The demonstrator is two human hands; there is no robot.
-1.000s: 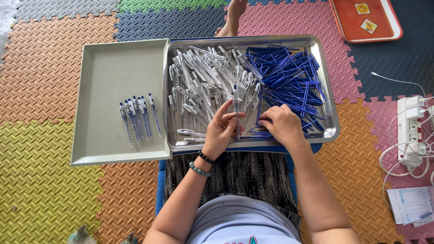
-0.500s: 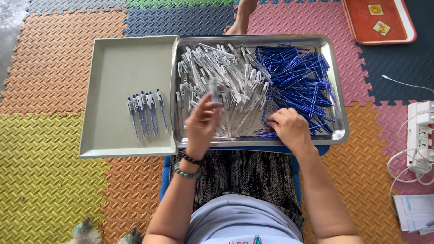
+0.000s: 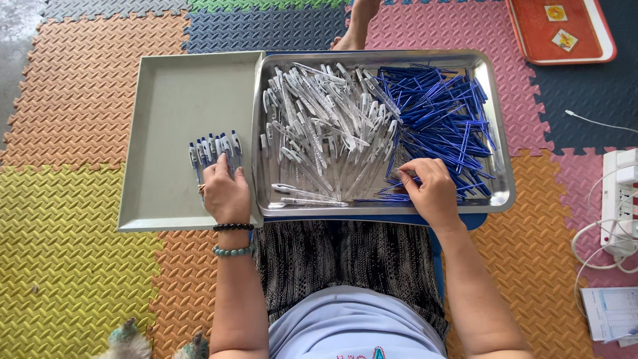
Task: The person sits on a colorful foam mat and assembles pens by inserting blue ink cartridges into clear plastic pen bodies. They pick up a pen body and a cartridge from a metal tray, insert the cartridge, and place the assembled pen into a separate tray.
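1. the left hand (image 3: 226, 194) rests palm down on the grey tray (image 3: 174, 100), its fingers at the near end of a short row of assembled pens (image 3: 214, 150); whether it grips one cannot be told.
2. the right hand (image 3: 432, 191) sits in the metal tray (image 3: 495, 106), fingers pinched narrow on the near edge of the heap of blue refills (image 3: 438, 113).
3. a pile of clear pen barrels (image 3: 325, 126) fills the left half of the metal tray, touching the blue heap.
4. both trays lie side by side over the lap, above coloured foam floor mats (image 3: 80, 93).
5. far right, an orange tray (image 3: 558, 30); near right, a white power strip (image 3: 621, 199).
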